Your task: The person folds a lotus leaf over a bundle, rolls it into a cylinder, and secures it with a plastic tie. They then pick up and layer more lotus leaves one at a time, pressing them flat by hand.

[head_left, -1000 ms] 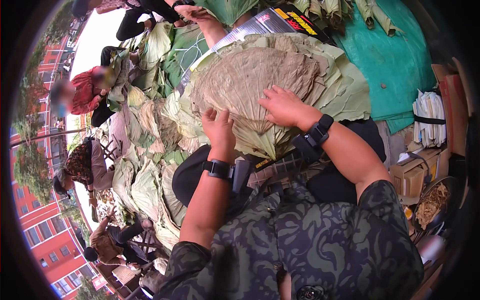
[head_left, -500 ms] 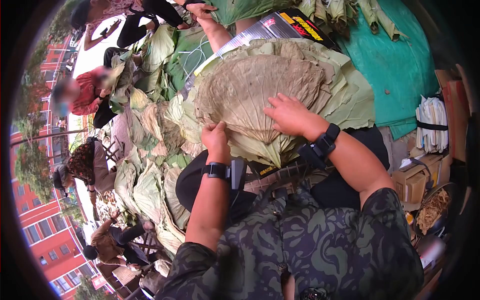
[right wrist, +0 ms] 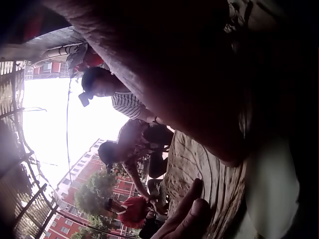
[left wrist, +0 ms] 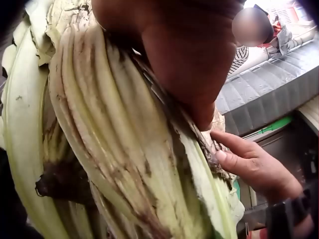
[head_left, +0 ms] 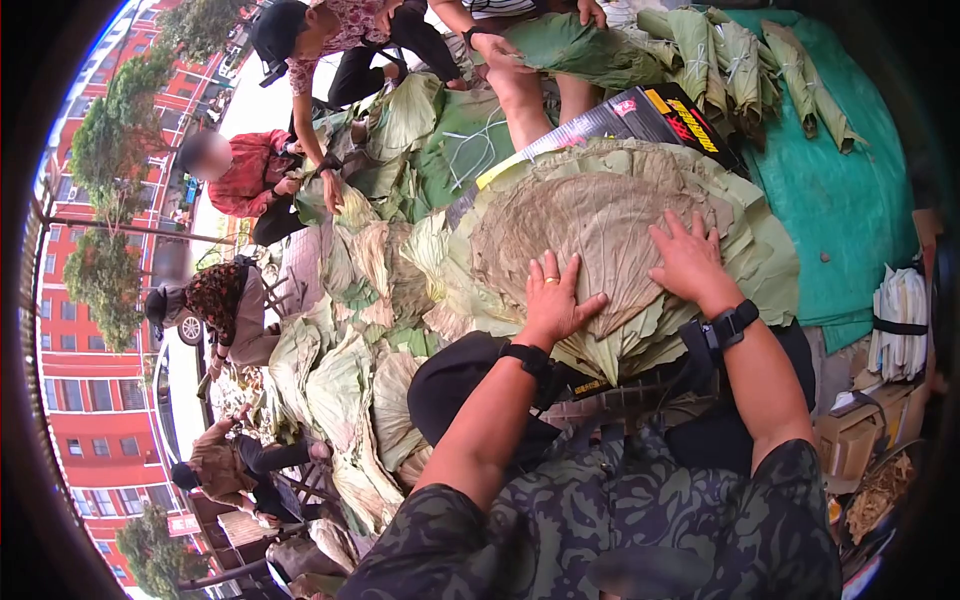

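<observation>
A large dried brown leaf with fanned ribs lies on top of a stack of pale green leaves across the person's lap. My left hand, a ring on one finger, lies with spread fingers on the leaf's near left part. The right hand rests flat on its right side, fingers spread and pointing away. In the left wrist view the folded pale ribs of the stacked leaves fill the middle, and the right hand touches the leaf edge beyond.
A printed black box lies behind the stack. Rolled leaf bundles sit on a green tarp at the right. More loose leaves spread at the left, where several people work. Another person's hands hold a green leaf opposite.
The left hand went from pinching the leaf's left edge to lying spread on the leaf. The right hand's fingers have spread out flat. The head view has shifted, so the scene sits lower and further right.
</observation>
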The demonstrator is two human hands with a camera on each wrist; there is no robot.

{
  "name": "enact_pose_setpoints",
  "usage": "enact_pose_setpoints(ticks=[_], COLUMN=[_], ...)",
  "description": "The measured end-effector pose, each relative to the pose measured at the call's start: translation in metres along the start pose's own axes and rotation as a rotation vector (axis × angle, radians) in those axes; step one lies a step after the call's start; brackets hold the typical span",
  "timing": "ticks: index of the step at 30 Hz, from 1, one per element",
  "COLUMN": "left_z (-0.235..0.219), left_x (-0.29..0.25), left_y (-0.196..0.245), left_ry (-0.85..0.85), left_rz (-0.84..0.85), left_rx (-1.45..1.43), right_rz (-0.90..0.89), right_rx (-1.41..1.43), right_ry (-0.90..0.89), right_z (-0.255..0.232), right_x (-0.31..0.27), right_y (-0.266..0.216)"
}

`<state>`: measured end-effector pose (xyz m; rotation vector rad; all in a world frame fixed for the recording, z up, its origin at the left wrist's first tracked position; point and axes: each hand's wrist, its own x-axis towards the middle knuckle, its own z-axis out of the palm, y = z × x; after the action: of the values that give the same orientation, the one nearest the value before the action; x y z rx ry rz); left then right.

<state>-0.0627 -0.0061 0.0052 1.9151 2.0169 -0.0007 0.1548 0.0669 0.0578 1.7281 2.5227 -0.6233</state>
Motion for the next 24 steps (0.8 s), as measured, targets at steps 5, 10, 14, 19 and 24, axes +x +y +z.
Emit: enact_pose_setpoints(ticks=[5,10,14,19,24], left_z=[-0.002,-0.015,-0.023,-0.075,-0.146], left_x=[0.002,0.001,0.006,0.046,0.096], left_y=[-0.002,0.006,0.019,0.053,0.086], left_ry=[-0.002,0.042,0.296,0.543,0.572], left_rz=[0.013,0.015,0.072,-0.085,-0.208], left_rx=[-0.006,0.030,-0.091,-1.239,-1.379], right_rz=[-0.007,-0.236,-0.265,-0.312,-0.340], right_rx=[-0.030,0.073,0.022,0.123,0.150], right_ry=[-0.025,-0.083,-0.257,-0.120,-0.079], right_z=[-0.013,-0.018,-0.003,-0.011,-0.004], right_x=[-0.002,-0.027,-0.024,-0.028,-0.025], right_y=[0.005,-0.006,-0.003,-0.005,-0.007])
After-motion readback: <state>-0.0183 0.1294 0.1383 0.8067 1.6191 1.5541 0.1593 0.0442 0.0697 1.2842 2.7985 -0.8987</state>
